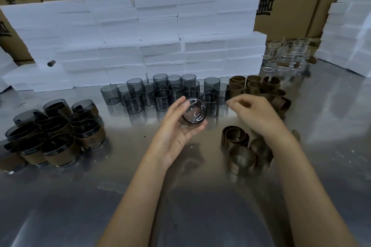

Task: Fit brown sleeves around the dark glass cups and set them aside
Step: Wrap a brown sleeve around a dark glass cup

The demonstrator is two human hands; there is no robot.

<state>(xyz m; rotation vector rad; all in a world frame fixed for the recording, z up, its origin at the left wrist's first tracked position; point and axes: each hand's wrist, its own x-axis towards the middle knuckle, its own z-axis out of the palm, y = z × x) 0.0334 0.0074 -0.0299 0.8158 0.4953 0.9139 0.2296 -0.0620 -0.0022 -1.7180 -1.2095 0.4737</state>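
Brown-sleeved dark cups (54, 136), roughly a dozen, cluster far left on steel table (200, 206). Bare smoky glass cups (160, 92), about twenty, smooth cylinders, stand centre-back before white foam blocks (140, 42). Left hand (176, 130) grips one dark cup (193, 112) tilted, base toward camera, fingers curled round it. Right hand (255, 114) hovers loosely curled, holding nothing. Loose brown sleeves (241, 146), four or so, lie under right forearm; more sleeves (259, 86) behind. Clear beakers (287, 56) far right.

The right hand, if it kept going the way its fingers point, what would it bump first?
Probably the dark glass cup that the left hand holds. The right hand points its fingertips left toward it, with a gap between. Depth is unclear, so it might pass behind.
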